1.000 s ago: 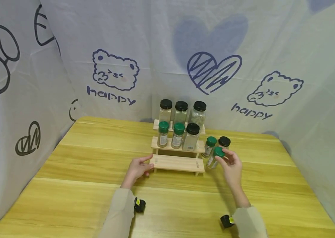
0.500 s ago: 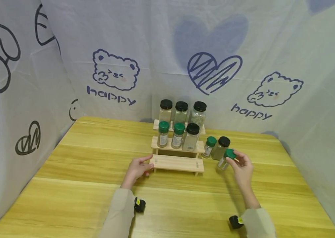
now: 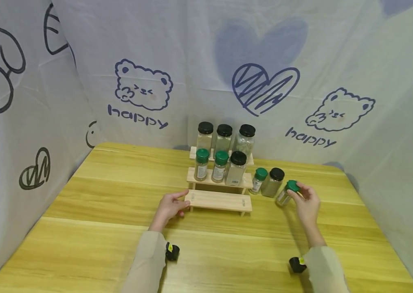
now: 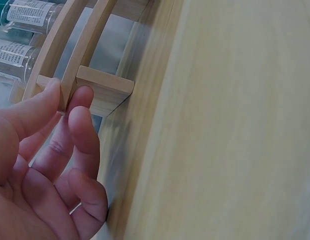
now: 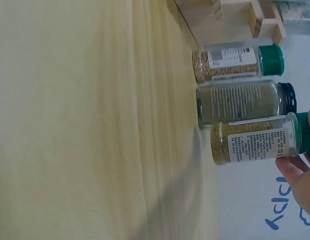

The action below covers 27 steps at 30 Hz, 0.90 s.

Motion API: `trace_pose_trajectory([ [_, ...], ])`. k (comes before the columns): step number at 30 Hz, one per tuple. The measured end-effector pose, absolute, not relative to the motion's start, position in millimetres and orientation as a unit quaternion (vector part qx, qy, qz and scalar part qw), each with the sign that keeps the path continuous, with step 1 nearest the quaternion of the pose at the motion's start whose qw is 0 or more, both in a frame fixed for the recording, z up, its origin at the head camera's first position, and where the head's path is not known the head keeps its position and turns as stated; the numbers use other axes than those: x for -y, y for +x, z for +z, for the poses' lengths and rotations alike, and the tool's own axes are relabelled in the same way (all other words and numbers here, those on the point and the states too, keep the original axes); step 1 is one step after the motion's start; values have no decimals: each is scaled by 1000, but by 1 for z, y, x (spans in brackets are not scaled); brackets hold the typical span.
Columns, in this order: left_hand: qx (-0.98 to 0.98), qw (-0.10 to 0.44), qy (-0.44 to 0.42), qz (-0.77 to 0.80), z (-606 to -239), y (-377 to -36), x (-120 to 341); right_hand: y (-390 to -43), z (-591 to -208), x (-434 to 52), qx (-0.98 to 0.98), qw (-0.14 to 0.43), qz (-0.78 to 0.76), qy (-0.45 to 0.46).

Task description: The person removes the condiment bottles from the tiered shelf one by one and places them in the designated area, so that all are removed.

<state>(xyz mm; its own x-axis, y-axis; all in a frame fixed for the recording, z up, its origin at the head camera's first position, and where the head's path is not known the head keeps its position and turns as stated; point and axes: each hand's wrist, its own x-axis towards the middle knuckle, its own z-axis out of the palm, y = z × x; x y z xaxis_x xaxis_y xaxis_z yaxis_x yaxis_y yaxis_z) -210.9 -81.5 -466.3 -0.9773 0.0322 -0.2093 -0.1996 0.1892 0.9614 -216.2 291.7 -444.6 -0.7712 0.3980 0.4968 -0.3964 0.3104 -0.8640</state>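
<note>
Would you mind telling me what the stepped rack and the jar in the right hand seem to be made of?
The stepped rack looks like pale, unvarnished wood: matte, faint grain. The jar appears to be clear glass or plastic, since its grains show through, with a glossy green cap, probably plastic.

Hand grips green-capped jar beside two jars.
</note>
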Motion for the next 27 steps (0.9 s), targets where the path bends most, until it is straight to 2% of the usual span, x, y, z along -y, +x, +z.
trace_pose_trajectory([
  [10,-767,87,-56,634,-468,-214,81,-242,-466,-315,725,306,617,-8],
  [18,-765,92,-58,635,-469,-213,82,-241,-447,-303,783,277,552,-76],
  [27,-763,97,-61,637,-468,-212,82,-250,-446,-307,789,264,551,-59],
])
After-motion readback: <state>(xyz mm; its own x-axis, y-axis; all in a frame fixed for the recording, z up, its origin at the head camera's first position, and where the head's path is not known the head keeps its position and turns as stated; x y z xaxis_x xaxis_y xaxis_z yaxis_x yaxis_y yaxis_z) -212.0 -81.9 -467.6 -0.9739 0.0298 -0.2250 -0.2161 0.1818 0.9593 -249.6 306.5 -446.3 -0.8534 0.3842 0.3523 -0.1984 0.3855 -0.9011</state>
